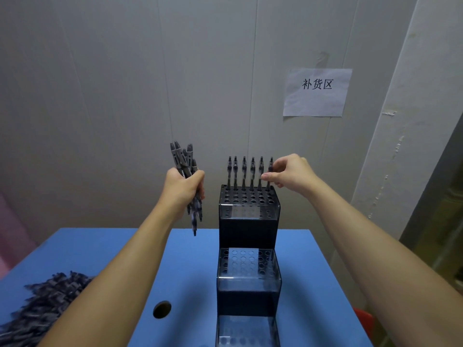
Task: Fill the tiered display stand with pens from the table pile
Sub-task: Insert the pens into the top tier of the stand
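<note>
A dark tiered display stand [248,221] with rows of round holes stands on the blue table [305,271]. Several grey pens stand upright in the back row of its top tier. My right hand [288,175] pinches the rightmost pen [270,169] of that row, which sits in its hole. My left hand [184,187] grips a bundle of several pens [185,169], held upright to the left of the stand, above the table. The pile of pens [42,309] lies at the table's near left, partly hidden by my left forearm.
A round cable hole [162,309] is in the table left of the stand. A paper sign [317,92] hangs on the grey wall behind. The stand's middle and lowest tiers show only bare holes. A pink surface [10,236] lies beyond the table's left edge.
</note>
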`<state>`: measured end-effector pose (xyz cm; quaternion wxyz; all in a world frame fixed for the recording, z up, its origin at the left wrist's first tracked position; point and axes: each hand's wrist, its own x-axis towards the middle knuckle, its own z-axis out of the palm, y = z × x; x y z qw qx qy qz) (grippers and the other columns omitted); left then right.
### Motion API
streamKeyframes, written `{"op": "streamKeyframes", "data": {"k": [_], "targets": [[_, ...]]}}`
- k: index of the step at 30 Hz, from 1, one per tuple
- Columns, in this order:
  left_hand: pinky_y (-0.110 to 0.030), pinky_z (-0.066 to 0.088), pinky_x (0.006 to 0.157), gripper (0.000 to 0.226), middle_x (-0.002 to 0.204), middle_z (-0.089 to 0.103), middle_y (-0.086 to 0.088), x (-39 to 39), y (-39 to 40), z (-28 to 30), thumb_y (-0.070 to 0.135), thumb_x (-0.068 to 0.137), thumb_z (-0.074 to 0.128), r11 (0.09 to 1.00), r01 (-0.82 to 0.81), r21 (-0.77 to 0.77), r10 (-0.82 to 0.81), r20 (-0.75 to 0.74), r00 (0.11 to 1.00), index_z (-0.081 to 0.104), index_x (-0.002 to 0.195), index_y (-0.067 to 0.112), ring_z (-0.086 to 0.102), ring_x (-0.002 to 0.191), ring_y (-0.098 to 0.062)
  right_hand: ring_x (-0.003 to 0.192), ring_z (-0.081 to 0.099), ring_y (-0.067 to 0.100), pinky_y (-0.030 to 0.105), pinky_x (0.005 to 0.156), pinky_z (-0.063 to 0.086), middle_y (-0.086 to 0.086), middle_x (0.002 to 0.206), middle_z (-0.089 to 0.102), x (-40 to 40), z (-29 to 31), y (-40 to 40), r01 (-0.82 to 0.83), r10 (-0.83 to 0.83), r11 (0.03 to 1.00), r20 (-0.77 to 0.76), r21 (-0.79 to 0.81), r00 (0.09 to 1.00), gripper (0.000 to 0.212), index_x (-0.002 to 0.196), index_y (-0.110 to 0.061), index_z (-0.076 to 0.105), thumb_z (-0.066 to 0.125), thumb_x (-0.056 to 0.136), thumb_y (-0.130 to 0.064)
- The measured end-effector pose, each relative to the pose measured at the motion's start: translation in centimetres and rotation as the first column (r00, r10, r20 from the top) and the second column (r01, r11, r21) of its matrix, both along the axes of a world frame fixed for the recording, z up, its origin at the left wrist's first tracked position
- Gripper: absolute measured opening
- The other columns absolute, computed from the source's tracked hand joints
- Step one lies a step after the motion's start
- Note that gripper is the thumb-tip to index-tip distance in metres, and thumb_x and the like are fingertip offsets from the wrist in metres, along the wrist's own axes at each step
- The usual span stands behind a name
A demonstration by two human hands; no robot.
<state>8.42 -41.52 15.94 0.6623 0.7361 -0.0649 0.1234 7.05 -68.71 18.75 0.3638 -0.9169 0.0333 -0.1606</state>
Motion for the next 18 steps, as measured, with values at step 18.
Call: {"op": "streamKeyframes", "data": {"k": [18], "targets": [[-0.041, 0.056, 0.058, 0.014, 0.061, 0.061, -0.008, -1.8, -1.5, 1.5, 0.01, 0.099, 0.062, 0.959, 0.215, 0.183, -0.236, 0.106, 0.966, 0.06, 0.086, 0.006, 0.061, 0.054, -0.024, 0.069, 0.071, 0.011, 0.032, 0.072, 0.064, -0.007, 0.079, 0.076, -1.6, 4.7, 9.2, -0.319, 0.314, 0.947, 0.11, 0.033, 0.943, 0.017, 0.097, -0.019, 0.08, 0.084, 0.084, -0.029]]}}
